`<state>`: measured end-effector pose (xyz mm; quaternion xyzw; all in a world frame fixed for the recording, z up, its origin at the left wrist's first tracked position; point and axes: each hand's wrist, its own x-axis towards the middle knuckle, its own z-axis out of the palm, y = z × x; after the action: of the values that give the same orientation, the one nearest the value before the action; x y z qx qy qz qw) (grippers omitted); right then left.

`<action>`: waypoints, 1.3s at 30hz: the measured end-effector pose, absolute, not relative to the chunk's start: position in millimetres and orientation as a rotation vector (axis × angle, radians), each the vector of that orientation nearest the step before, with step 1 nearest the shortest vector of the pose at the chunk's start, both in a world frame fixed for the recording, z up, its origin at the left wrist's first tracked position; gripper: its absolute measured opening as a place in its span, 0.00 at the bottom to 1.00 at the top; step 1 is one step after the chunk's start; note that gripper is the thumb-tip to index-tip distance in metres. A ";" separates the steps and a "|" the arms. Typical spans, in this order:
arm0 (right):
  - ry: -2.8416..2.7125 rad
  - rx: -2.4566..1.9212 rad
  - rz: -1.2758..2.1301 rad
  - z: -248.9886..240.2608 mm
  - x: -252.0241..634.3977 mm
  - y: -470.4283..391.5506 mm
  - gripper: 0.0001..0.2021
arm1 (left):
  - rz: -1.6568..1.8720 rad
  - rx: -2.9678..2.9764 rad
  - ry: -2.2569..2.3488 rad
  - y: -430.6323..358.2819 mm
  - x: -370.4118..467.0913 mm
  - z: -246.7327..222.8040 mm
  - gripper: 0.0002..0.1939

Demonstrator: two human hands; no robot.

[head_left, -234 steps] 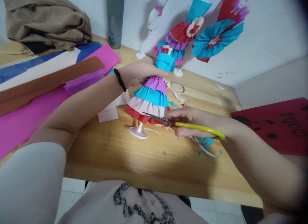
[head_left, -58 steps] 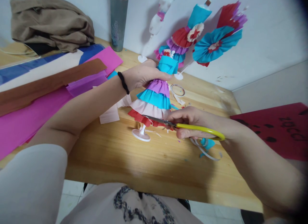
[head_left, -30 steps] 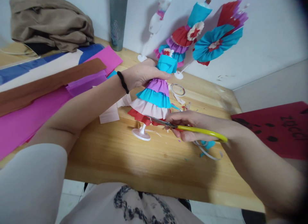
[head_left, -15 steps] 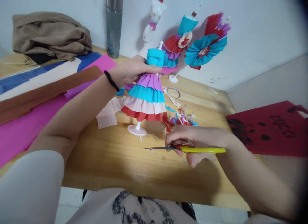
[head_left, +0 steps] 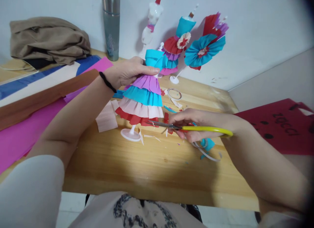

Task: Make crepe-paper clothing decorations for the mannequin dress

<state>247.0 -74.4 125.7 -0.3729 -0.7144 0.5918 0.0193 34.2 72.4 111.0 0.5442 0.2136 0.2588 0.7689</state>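
Note:
My left hand [head_left: 133, 71] is closed around the waist of a small dress form [head_left: 141, 97], its thumb across the front. The form wears a blue crepe paper top and ruffled tiers of purple, blue, pale pink and red. Its white round base [head_left: 131, 135] hangs at a slight tilt over the table; whether it touches is unclear. In my right hand [head_left: 188, 123] is a pair of scissors [head_left: 207, 129] with yellow handles. The blades point left, their tips at the red bottom ruffle. My fingers partly cover the pivot, and paper scraps [head_left: 208, 144] lie beneath that hand.
Behind stand a bare dress form [head_left: 155, 13], two dressed forms with a blue paper fan flower [head_left: 204, 50], and a bottle [head_left: 111, 35]. Paper sheets [head_left: 49, 90] and brown cloth [head_left: 49, 40] lie left. A tape roll [head_left: 174, 94] and red bag [head_left: 282, 126] are to the right.
My right hand has moved up with the scissors, bringing the tips from below the skirt to its red hem. The dress form's skirt has swung slightly left. Scraps now show under my right hand.

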 end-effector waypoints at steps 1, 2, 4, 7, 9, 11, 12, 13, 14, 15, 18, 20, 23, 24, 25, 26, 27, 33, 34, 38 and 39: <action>-2.210 -1.166 1.840 126.1 246.5 -73.0 0.15 | 0.559 1.184 0.475 71.4 34.6 111.3 0.11; -2.209 -1.175 1.841 126.3 246.3 -71.9 0.14 | 0.554 1.185 0.494 70.0 34.9 112.1 0.11; -2.223 -1.199 1.823 126.2 246.4 -70.0 0.14 | 0.534 1.184 0.535 67.0 35.3 114.5 0.10; -2.299 -1.189 1.744 126.4 245.8 -67.6 0.14 | 0.513 1.184 0.555 64.4 35.9 116.4 0.11; -2.339 -1.166 1.702 126.9 244.4 -66.2 0.16 | 0.514 1.180 0.543 64.7 36.5 115.3 0.12; -2.339 -1.160 1.701 127.0 243.0 -65.3 0.17 | 0.518 1.177 0.530 65.7 37.0 113.1 0.12; -2.327 -1.164 1.711 126.7 242.6 -65.2 0.18 | 0.523 1.175 0.526 66.0 37.2 112.2 0.13; -2.311 -1.170 1.726 126.1 242.7 -65.1 0.18 | 0.526 1.175 0.526 66.1 37.3 111.6 0.13; -2.292 -1.177 1.745 125.3 243.0 -65.2 0.18 | 0.527 1.176 0.533 65.9 37.4 111.5 0.13; -2.272 -1.183 1.767 124.2 243.7 -65.5 0.18 | 0.526 1.180 0.541 65.5 37.4 111.8 0.13; -2.215 -1.220 1.815 120.6 246.8 -66.6 0.17 | 0.525 1.203 0.546 64.0 37.3 113.8 0.14; -2.187 -1.250 1.826 118.9 248.2 -67.6 0.17 | 0.535 1.213 0.533 63.6 37.4 114.5 0.14; -2.155 -1.294 1.840 118.5 248.1 -68.8 0.18 | 0.541 1.214 0.514 63.7 37.8 113.7 0.15; -2.144 -1.307 1.852 118.8 247.5 -69.1 0.18 | 0.543 1.212 0.511 63.7 38.0 113.1 0.15; -2.136 -1.310 1.861 119.1 246.8 -69.2 0.18 | 0.545 1.210 0.507 63.6 38.1 112.4 0.16; -2.135 -1.300 1.862 119.5 245.9 -69.2 0.18 | 0.548 1.210 0.505 63.7 38.2 111.8 0.16; -2.140 -1.283 1.851 119.9 245.0 -69.1 0.18 | 0.552 1.211 0.504 63.8 38.2 111.1 0.16; -2.174 -1.253 1.802 120.9 242.3 -68.4 0.16 | 0.546 1.241 0.464 69.6 37.6 106.1 0.12; -2.170 -1.263 1.808 120.6 242.7 -68.4 0.16 | 0.535 1.243 0.457 70.6 37.5 105.4 0.12; -2.150 -1.266 1.833 118.3 245.6 -68.4 0.17 | 0.524 1.249 0.475 70.6 37.2 105.1 0.11; -2.144 -1.248 1.841 118.0 246.1 -68.5 0.17 | 0.535 1.256 0.485 69.9 37.3 105.4 0.11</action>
<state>246.1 -68.5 118.0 -0.4037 -0.6937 0.5959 0.0263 37.3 69.9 105.4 0.5745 0.2217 0.2447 0.7489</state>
